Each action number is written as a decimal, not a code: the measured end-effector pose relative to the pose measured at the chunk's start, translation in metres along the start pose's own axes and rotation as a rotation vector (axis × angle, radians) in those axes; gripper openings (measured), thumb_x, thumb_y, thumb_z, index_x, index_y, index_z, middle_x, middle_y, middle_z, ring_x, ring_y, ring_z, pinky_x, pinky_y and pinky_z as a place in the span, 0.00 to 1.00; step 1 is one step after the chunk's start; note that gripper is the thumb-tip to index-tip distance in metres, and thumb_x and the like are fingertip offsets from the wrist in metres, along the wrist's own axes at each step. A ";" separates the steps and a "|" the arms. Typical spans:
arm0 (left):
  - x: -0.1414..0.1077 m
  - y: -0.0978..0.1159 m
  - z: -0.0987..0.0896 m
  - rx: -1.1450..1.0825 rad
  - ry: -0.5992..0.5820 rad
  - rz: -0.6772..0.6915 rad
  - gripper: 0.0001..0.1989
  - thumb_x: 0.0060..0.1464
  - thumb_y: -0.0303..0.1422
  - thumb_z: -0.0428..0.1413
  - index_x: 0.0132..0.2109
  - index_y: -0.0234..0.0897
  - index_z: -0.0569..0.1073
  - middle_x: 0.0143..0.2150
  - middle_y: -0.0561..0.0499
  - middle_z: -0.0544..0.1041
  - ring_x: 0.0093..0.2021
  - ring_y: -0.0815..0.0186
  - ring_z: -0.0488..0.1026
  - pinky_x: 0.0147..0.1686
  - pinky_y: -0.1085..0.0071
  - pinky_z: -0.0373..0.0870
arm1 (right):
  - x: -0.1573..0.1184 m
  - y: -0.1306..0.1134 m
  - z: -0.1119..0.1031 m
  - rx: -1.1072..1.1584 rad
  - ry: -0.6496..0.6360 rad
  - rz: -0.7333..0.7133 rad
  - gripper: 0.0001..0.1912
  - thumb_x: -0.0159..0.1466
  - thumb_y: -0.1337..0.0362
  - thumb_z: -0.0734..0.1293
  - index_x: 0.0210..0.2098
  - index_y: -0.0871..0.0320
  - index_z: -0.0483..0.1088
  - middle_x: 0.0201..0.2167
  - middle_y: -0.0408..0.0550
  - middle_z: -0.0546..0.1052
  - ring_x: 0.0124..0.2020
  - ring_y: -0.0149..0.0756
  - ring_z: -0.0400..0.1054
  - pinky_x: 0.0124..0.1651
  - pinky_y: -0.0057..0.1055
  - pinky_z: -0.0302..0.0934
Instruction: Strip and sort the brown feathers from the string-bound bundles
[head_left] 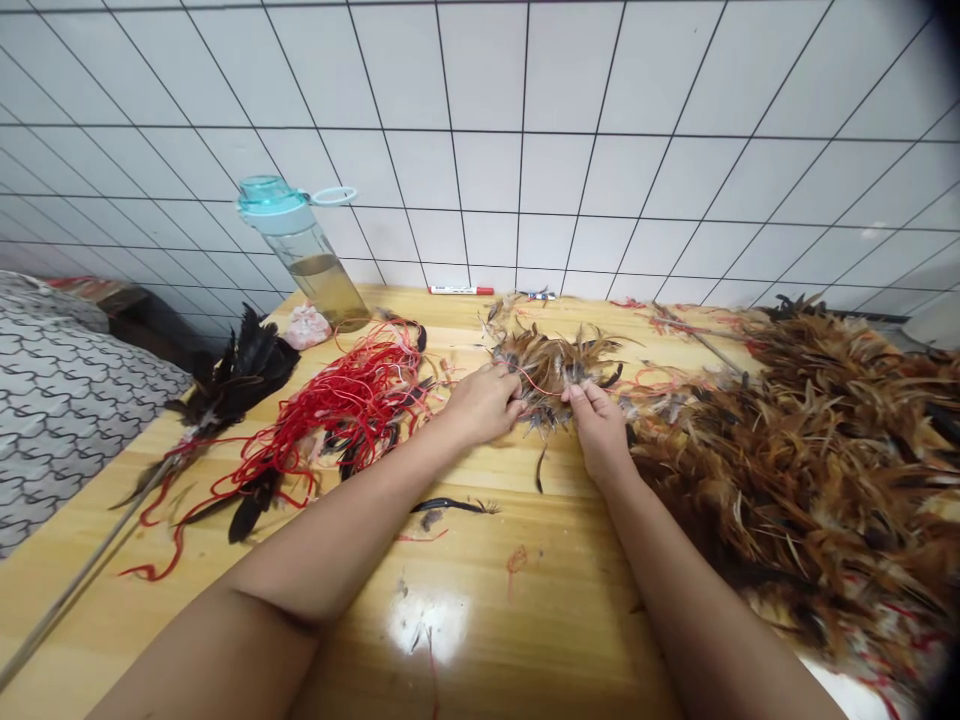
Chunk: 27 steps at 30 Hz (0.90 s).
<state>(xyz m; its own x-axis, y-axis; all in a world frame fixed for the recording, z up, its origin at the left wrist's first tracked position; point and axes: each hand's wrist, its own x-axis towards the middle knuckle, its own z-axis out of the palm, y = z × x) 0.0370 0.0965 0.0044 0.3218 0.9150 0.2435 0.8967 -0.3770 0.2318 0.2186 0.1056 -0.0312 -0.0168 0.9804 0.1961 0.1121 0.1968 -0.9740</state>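
Both hands are over a small bunch of brown feathers (556,350) on the wooden table. A red string (534,384) runs across the bunch from one hand to the other. My left hand (486,402) is closed at the bunch's left side, its fingers curled around the string's end. On the right side, my right hand (598,425) pinches the string between thumb and forefinger, close against the feathers. Exactly how much of the feathers lies within the fingers is hidden. A tangled heap of red strings (352,395) lies left of my left hand.
A big pile of brown feathers (810,450) covers the table's right side. At left lies a stick with black feathers (244,365). A water bottle (326,280) stands at the back, and a red marker (461,291) lies by the tiled wall (487,165). Loose feathers dot the table (555,570).
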 end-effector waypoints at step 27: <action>0.007 -0.013 -0.002 -0.687 0.054 -0.263 0.06 0.50 0.33 0.56 0.30 0.35 0.68 0.25 0.55 0.67 0.26 0.71 0.62 0.28 0.74 0.58 | -0.001 0.001 0.001 -0.045 0.000 -0.008 0.15 0.61 0.52 0.62 0.26 0.56 0.67 0.23 0.41 0.67 0.30 0.33 0.59 0.36 0.30 0.53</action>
<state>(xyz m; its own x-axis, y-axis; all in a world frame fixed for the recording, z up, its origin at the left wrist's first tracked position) 0.0268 0.1070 0.0052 0.0913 0.9858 0.1409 0.5436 -0.1679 0.8224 0.2181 0.1044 -0.0326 -0.0179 0.9788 0.2043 0.1570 0.2045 -0.9662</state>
